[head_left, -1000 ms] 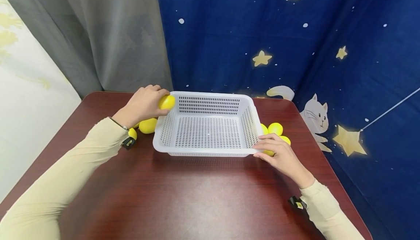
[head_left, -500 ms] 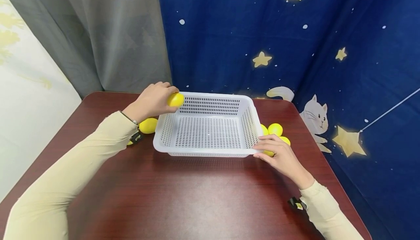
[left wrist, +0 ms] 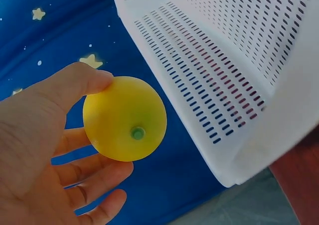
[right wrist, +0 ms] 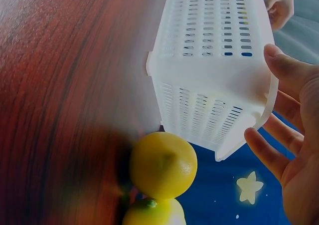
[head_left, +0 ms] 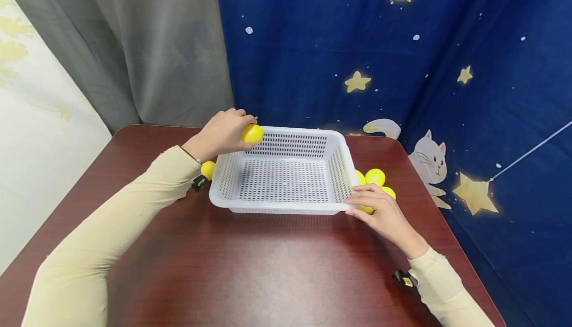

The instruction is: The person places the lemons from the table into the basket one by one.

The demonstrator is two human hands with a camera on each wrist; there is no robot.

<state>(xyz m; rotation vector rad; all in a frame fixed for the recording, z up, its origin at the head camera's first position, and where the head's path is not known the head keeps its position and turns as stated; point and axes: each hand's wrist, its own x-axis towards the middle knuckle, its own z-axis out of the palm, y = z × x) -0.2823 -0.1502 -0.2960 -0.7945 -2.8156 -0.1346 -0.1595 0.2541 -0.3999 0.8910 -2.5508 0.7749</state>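
Note:
My left hand [head_left: 225,133] holds a yellow lemon [head_left: 252,133] above the far left corner of a white perforated plastic basket [head_left: 281,206]. In the left wrist view, thumb and fingers grip the lemon [left wrist: 124,117], its green stem end showing, beside the basket's rim [left wrist: 169,93]. At the near right corner my right hand [head_left: 382,212] holds the basket's rim. From the right wrist, the thumb [right wrist: 286,65] lies on one side of that corner [right wrist: 266,98] and the fingers on the other. Inside the basket only the slotted floor shows.
Several lemons [head_left: 375,176] lie against the basket's right side, partly hidden by the right hand. Another lemon [head_left: 207,170] sits at its left, partly behind the left wrist. The dark red table [head_left: 286,267] ends at blue star-patterned curtains [head_left: 308,43] and a grey one [head_left: 174,43].
My left hand has moved right and slightly away with the lemon, from the basket's left rim to over its far left corner. The right hand and basket have stayed in place.

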